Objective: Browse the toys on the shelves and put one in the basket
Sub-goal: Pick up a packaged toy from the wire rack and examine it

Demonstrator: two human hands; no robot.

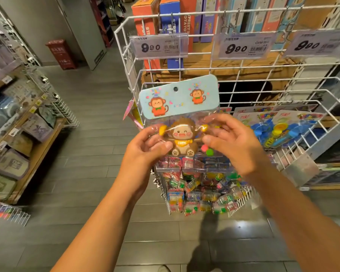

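Clear-bagged monkey toy (182, 138) is pinched at its sides by left hand (145, 152) and right hand (231, 144) before the wire rack (243, 79), being browsed; a basket, unseen, must be found next.

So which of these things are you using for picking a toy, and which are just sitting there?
Part of the job:
- monkey toy pack, held up by both hands
- left hand, gripping its left edge
- right hand, gripping its right edge

Just sitting there:
- blue toy packs in the wire rack
- price tags
- small colourful packs below
- red bin on the floor
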